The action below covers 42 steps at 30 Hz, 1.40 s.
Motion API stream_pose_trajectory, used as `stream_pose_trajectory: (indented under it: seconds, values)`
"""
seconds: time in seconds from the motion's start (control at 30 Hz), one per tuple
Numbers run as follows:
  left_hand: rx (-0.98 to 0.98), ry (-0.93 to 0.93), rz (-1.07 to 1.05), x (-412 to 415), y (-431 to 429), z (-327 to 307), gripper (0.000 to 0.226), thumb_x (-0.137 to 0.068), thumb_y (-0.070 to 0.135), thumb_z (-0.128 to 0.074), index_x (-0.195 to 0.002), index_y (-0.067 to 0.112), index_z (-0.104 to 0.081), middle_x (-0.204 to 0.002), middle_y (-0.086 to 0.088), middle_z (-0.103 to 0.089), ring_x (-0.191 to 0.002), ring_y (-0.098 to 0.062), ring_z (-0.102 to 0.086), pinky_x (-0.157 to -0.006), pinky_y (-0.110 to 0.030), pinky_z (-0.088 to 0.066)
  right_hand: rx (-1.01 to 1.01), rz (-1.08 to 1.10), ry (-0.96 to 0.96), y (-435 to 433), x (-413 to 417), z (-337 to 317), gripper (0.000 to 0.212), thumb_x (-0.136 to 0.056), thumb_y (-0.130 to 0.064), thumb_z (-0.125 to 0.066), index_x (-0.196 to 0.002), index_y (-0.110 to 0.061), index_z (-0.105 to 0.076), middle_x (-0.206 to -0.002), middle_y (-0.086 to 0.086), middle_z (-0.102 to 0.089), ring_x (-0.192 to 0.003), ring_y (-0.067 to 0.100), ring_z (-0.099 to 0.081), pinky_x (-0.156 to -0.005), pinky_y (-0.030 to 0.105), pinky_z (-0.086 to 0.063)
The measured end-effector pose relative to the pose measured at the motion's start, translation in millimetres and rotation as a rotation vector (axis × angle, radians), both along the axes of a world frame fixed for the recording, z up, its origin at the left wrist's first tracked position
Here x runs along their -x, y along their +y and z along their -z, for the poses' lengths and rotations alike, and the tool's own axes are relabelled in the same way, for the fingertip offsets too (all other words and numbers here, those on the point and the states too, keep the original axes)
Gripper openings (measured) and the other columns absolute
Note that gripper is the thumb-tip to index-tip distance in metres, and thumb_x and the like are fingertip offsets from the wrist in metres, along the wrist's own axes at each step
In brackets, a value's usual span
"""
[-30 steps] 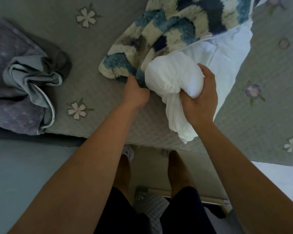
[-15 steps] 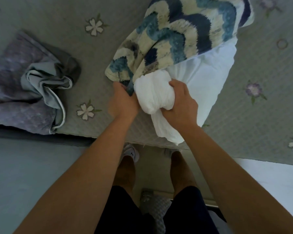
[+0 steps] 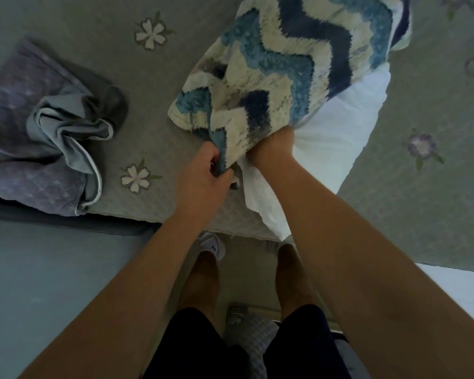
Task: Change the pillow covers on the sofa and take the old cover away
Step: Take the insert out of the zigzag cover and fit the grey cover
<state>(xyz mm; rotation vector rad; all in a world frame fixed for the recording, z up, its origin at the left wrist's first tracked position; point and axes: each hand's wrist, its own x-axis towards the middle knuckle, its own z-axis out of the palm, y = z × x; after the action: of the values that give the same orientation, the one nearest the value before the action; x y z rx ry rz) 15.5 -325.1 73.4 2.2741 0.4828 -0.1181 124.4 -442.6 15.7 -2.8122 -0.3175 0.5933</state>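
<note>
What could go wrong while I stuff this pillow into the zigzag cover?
The pillow is only partly inside the cover, with a white corner hanging over the seat edge; it could bunch up. Your left hand pinches just one edge of the opening, so the cover may slip while your right hand is inside it.

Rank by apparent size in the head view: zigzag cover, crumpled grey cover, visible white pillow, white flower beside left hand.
1. zigzag cover
2-3. crumpled grey cover and white pillow: too close to rank
4. white flower
</note>
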Motion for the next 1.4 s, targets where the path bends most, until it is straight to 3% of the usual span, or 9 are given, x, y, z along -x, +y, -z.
stream_pose_trajectory:
  seconds: [0.1, 0.27, 0.4, 0.5, 0.67, 0.87, 1.0, 1.2, 1.4]
  values:
    - [-0.029, 0.018, -0.072, -11.8, 10.4, 4.8, 0.019, -0.083, 0.011, -0.067, -0.095, 0.007, -0.053, -0.081, -0.006, -0.054, -0.067, -0.016, -0.047, -0.055, -0.014, -0.035, -0.074, -0.131, -0.009, -5.5, -5.0, -9.2, 0.053, -0.091, -0.045, -0.06, -0.134, -0.015, -0.054, -0.136, 0.012, -0.054, -0.13, 0.033, -0.047, -0.105, 0.037, -0.038]
    - [-0.014, 0.04, -0.28, -32.3, 20.9, 10.3, 0.02, -0.088, 0.012, -0.059, -0.106, 0.012, -0.054, -0.092, 0.004, -0.056, -0.076, -0.011, -0.05, -0.062, -0.016, -0.03, -0.167, -0.07, -0.051, -58.9, 64.8, -6.7, 0.117, -0.066, -0.087, -0.057, -0.154, -0.02, -0.02, -0.159, 0.015, -0.017, -0.147, 0.032, -0.017, -0.118, 0.047, -0.015]
    - [0.0, 0.006, -0.217, -36.6, 19.2, 15.1, 0.023, -0.086, 0.007, -0.056, -0.108, 0.006, -0.053, -0.097, 0.001, -0.055, -0.083, -0.011, -0.051, -0.065, -0.016, -0.033, -0.191, 0.613, 0.065, -91.1, 116.2, -3.6, 0.147, -0.044, -0.089, -0.07, -0.155, -0.029, 0.005, -0.163, 0.008, 0.016, -0.151, 0.03, 0.007, -0.119, 0.055, 0.0]
    - [0.004, -0.022, -0.172, -33.0, 14.5, 21.9, 0.022, -0.081, 0.002, -0.056, -0.103, 0.005, -0.051, -0.096, -0.007, -0.054, -0.084, -0.015, -0.05, -0.061, -0.014, -0.031, -0.405, 1.102, 0.306, -89.0, 121.1, -3.2, 0.161, -0.032, -0.078, -0.083, -0.154, -0.03, 0.011, -0.163, 0.003, -0.001, -0.149, 0.029, -0.01, -0.12, 0.056, -0.016]
    - [0.021, -0.009, -0.198, -25.0, 2.2, 26.2, 0.014, -0.083, 0.007, -0.058, -0.09, 0.012, -0.048, -0.086, -0.003, -0.051, -0.076, -0.014, -0.046, -0.056, -0.011, -0.029, -0.919, 1.254, 0.714, -83.8, 95.7, -22.1, 0.095, -0.05, -0.049, -0.093, -0.131, -0.021, -0.054, -0.125, -0.004, -0.067, -0.117, 0.02, -0.061, -0.106, 0.047, -0.047]
    - [0.179, 0.024, -0.182, -5.3, -21.1, 22.1, 0.016, -0.09, 0.001, -0.056, -0.078, 0.011, -0.057, -0.063, 0.005, -0.05, -0.057, -0.004, -0.047, -0.052, -0.009, -0.036, -1.506, 1.132, 0.884, -53.4, 51.7, -62.5, 0.053, -0.087, -0.031, -0.067, -0.133, -0.005, -0.056, -0.127, 0.015, -0.066, -0.116, 0.028, -0.064, -0.093, 0.04, -0.056]
    - [0.223, -0.014, -0.22, 10.9, -29.5, 4.4, 0.017, -0.09, -0.003, -0.056, -0.089, 0.014, -0.059, -0.065, 0.013, -0.049, -0.055, 0.005, -0.049, -0.054, -0.005, -0.038, -1.2, 1.003, 0.507, -29.9, 19.9, -54.9, 0.089, -0.061, -0.035, -0.092, -0.135, -0.009, -0.05, -0.122, 0.008, -0.068, -0.11, 0.022, -0.067, -0.094, 0.041, -0.056]
    - [0.102, -0.133, -0.154, -7.3, -8.2, -24.2, 0.022, -0.086, -0.002, -0.055, -0.083, 0.018, -0.048, -0.07, 0.008, -0.046, -0.06, 0.0, -0.044, -0.058, -0.014, -0.038, -0.338, 0.621, 0.229, -53.6, 38.3, -14.9, 0.04, -0.086, -0.03, -0.067, -0.111, 0.0, -0.06, -0.098, 0.011, -0.064, -0.092, 0.027, -0.062, -0.081, 0.034, -0.048]
    - [-0.027, -0.037, -0.234, -32.6, -3.8, -18.5, 0.025, -0.078, 0.004, -0.052, -0.103, 0.008, -0.05, -0.091, -0.002, -0.057, -0.078, -0.015, -0.052, -0.061, -0.025, -0.032, -0.963, 1.022, 0.758, -70.9, 65.6, -4.8, 0.097, -0.063, -0.045, -0.091, -0.141, -0.023, -0.038, -0.129, -0.011, -0.059, -0.119, 0.012, -0.055, -0.103, 0.033, -0.047]
